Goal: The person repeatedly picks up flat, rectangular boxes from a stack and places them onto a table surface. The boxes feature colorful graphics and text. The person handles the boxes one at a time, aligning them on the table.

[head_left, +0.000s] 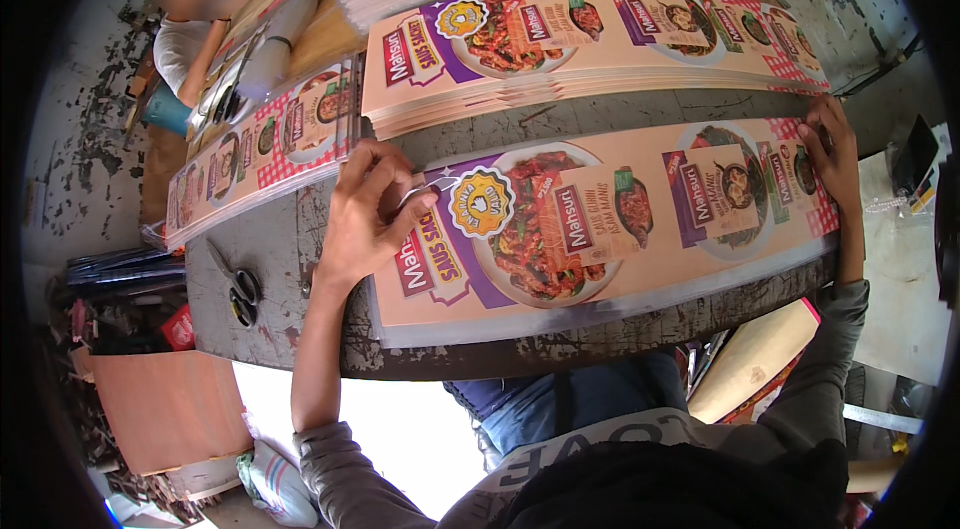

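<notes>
Left hand (365,219) pinches the near printed strip's (600,219) left end in a narrow grip, right hand (830,154) lies flat, open, on its right end, centre frame; best keep both ends taut and square on the desk (280,259).

A long peach-coloured printed food banner (600,219) lies flat on a worn grey worktable (290,249). The left hand (365,214) pinches the banner's left end; the right hand (830,154) presses its right end. Black-handled scissors (238,287) lie left of the banner, near the table's edge.
</notes>
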Available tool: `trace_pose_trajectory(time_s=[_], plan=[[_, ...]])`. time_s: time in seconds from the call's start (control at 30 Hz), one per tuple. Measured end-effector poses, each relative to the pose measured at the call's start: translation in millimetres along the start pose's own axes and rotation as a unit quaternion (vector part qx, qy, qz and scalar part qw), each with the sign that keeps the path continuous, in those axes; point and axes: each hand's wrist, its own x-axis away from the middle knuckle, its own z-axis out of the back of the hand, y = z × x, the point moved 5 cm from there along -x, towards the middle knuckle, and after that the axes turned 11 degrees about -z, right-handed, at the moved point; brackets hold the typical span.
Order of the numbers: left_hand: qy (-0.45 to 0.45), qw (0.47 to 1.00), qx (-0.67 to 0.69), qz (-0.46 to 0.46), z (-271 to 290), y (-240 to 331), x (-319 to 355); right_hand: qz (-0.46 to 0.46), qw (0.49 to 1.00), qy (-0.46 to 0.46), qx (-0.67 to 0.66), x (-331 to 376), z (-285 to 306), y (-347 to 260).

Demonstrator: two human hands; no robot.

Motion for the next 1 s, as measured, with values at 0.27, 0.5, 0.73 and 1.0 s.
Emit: trace_pose_trajectory(time_s=[0.27,0.5,0.73,1.0], plan=[[-0.002,0.997,-0.069,-0.016,3.7,2.0,0.5,0.001,1.0,-0.011,0.011,-0.2,-0.6,3.3],[-0.002,0.995,-0.093,-0.039,0.1,3.0,-1.5,-0.007,1.0,-0.018,-0.003,0.9,-2.4,4.0],[-0.003,0.994,-0.105,-0.037,0.0,1.6,0.7,-0.019,1.0,-0.022,0.008,-0.1,-4.6,10.8],[-0.002,0.995,-0.099,-0.023,-0.4,3.1,-1.2,-0.053,0.998,-0.015,0.022,-0.9,-5.4,7.7]])
